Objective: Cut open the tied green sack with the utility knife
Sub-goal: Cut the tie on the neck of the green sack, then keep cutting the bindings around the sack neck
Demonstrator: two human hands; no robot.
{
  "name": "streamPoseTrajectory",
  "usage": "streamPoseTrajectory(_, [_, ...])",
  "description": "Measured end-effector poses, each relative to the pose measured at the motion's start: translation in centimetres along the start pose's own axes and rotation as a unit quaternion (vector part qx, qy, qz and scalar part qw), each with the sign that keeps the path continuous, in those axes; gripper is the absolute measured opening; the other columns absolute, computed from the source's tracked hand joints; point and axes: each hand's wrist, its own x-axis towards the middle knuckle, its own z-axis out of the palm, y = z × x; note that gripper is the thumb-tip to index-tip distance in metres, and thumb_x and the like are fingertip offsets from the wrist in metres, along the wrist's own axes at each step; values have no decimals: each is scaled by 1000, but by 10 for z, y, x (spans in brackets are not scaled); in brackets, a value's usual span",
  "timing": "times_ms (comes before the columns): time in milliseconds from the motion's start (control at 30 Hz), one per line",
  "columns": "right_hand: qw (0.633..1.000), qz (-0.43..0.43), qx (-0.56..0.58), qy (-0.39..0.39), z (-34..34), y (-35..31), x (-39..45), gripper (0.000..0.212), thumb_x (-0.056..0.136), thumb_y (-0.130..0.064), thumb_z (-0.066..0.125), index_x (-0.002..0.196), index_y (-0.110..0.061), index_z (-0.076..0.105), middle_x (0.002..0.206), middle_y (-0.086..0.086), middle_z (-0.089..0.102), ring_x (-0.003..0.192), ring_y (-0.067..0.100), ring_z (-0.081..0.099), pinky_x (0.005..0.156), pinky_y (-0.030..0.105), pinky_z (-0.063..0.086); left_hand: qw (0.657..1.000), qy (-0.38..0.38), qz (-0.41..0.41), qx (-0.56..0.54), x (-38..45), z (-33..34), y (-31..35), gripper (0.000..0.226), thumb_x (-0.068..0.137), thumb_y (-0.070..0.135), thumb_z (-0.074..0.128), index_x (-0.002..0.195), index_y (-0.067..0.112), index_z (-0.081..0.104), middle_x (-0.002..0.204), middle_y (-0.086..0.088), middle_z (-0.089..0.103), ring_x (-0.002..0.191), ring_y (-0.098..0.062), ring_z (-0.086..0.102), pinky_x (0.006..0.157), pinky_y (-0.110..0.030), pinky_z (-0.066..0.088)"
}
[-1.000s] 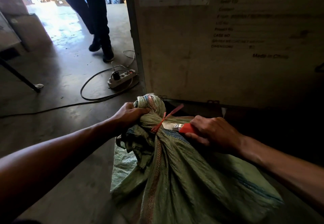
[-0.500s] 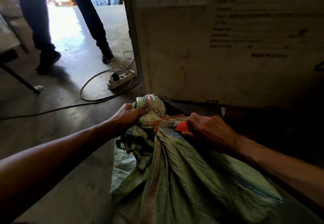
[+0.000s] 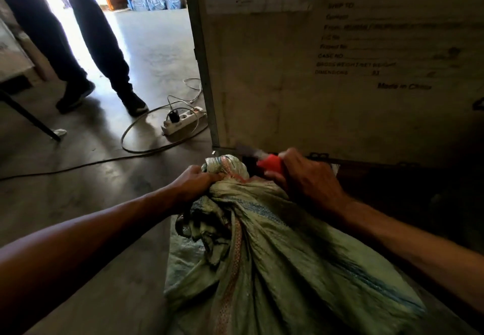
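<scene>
A green woven sack [image 3: 275, 264] lies on the concrete floor in front of me, its neck bunched into a knot-like tuft [image 3: 225, 165]. My left hand [image 3: 195, 181] grips the bunched neck from the left. My right hand [image 3: 303, 177] is closed around the red-handled utility knife [image 3: 269, 164], whose blade [image 3: 246, 150] points up and left, blurred, just beyond the neck and clear of the sack. A bit of the red tie string [image 3: 239, 177] shows at the neck.
A large wooden crate [image 3: 340, 59] with printed shipping text stands right behind the sack. A white power strip [image 3: 180, 121] with cables lies on the floor to the left. A person's legs [image 3: 86, 46] stand further back left, near a table leg [image 3: 28, 117].
My right hand has swept the knife up and away from the sack's neck, past the tie. The red tie's loose ends no longer stick out. The standing person has stepped closer.
</scene>
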Motion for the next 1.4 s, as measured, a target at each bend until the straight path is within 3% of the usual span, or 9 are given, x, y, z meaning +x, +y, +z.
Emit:
streamPoseTrajectory(200, [973, 180, 139, -38, -9, 4, 16, 38, 89, -53, 40, 100, -18, 50, 82, 4, 61, 64, 23, 56, 57, 37, 48, 996, -17, 69, -56, -8, 8, 4, 9, 87, 12, 63, 86, 7, 72, 73, -2, 73, 69, -17, 68, 58, -24, 52])
streamPoseTrajectory(367, [847, 403, 346, -21, -1, 0, 16, 46, 70, -58, 67, 77, -14, 58, 67, 0, 54, 60, 17, 56, 53, 29, 46, 981, -32, 154, -113, -16, 16, 11, 37, 82, 6, 70, 113, 21, 57, 100, -6, 71, 91, -19, 69, 75, -33, 57])
streamPoseTrajectory(500, [761, 430, 486, 0, -6, -8, 35, 30, 70, -36, 77, 83, -13, 63, 73, 1, 67, 59, 5, 68, 53, 21, 57, 977, -51, 205, -27, -22, 30, 17, 71, 65, 11, 85, 122, 30, 46, 111, 3, 64, 98, -7, 65, 79, -24, 55])
streamPoseTrajectory(600, [755, 422, 501, 19, -8, -10, 37, 15, 75, -17, 74, 81, -16, 60, 68, -3, 62, 48, 0, 61, 39, 11, 45, 976, -126, 142, -110, -18, 32, 31, 59, 58, 27, 83, 111, 18, 59, 93, 5, 74, 83, -3, 70, 74, -25, 53])
streamPoseTrajectory(733, [753, 389, 530, 11, -16, -2, 35, 16, 77, -7, 71, 79, -20, 61, 71, -5, 64, 58, 3, 64, 47, 12, 50, 972, -12, 94, -217, -7, 17, 52, 64, 62, 70, 60, 101, 20, 57, 96, -7, 67, 82, -15, 64, 64, -25, 48])
streamPoseTrajectory(900, [793, 378, 471, -83, -21, -5, 42, 14, 84, -20, 64, 95, -12, 61, 78, 4, 63, 67, 15, 61, 61, 22, 53, 959, -3, 157, -236, -1, 9, 71, 34, 89, 34, 58, 113, 10, 60, 95, -13, 70, 75, -16, 71, 62, -29, 56])
streamPoseTrajectory(1067, [866, 329, 343, -157, -38, 4, 49, 23, 93, -31, 49, 75, -20, 40, 61, -3, 43, 43, 4, 44, 35, 14, 33, 954, 72, 182, -227, 9, 10, 67, 26, 98, 17, 48, 117, 0, 53, 90, -9, 68, 65, -8, 70, 55, -21, 56])
streamPoseTrajectory(1267, [870, 267, 343, -233, -51, -4, 61, 15, 96, -22, 43, 100, -9, 37, 69, 1, 46, 54, 7, 46, 39, 7, 36, 948, 109, 205, -216, 10, 19, 70, 18, 98, 13, 48, 111, 0, 51, 81, -9, 66, 56, -6, 67, 49, -21, 54])
streamPoseTrajectory(1400, [838, 269, 394, -264, -54, -10, 66, 14, 96, -19, 44, 99, -5, 42, 71, 17, 56, 48, 21, 56, 40, 27, 50, 950, 126, 205, -199, 14, 22, 67, 19, 96, 16, 51, 106, 0, 52, 81, -14, 68, 60, -16, 66, 51, -29, 57])
